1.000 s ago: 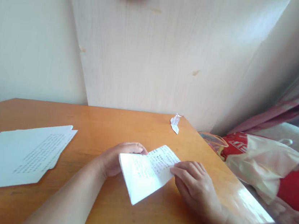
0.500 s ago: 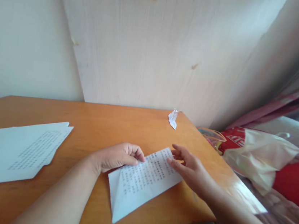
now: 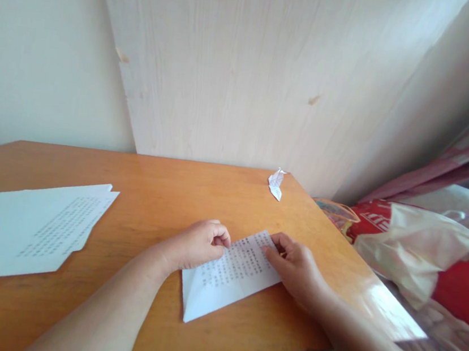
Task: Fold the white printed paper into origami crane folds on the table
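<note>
light: bright, from right | glare: desk [image 3: 165, 184], right edge | sheet [image 3: 225, 282]: print soft | frame edges: stretched

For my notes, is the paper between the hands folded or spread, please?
Folded: the paper shows a crease and layered edges at its left.

The single view looks from the person's head, forward and down across the counter [image 3: 157, 180], meeting the pale wall panel [image 3: 237, 85] behind. The camera is near: both forearms [image 3: 117, 298] enter from the bottom edge, and the printed sheet [image 3: 231, 275] sits below the frame's centre.
</note>
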### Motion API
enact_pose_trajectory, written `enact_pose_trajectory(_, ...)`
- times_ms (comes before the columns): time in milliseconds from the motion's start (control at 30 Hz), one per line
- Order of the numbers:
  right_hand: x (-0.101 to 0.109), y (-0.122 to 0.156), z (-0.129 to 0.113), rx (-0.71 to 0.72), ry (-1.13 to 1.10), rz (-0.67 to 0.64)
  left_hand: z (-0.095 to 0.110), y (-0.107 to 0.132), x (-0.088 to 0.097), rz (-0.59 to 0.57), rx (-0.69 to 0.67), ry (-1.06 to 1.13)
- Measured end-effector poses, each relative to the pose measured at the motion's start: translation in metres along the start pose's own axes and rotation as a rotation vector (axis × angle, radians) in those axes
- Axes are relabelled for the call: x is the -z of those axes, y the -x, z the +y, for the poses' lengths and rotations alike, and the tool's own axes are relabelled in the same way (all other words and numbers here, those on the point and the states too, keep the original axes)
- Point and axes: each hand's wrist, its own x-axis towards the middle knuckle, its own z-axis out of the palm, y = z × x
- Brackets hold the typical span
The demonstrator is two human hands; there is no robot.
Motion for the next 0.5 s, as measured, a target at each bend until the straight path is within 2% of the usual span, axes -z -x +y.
enact_pose_trajectory(167,0.0,0.002,-0.002,0.047,0.005,0.002,-0.006,-0.002,-0.005,-0.013,-0.026,-0.102)
enact_pose_trajectory(367,-0.001,0.002,0.0,-0.008,-0.087,-0.03,-0.003,0.0,-0.003,0.017,-0.049,-0.192)
enact_pose_trajectory(500,-0.002,0.005,0.001,-0.015,-0.106,0.055,0.006,0.003,-0.001,0.064,-0.095,-0.309)
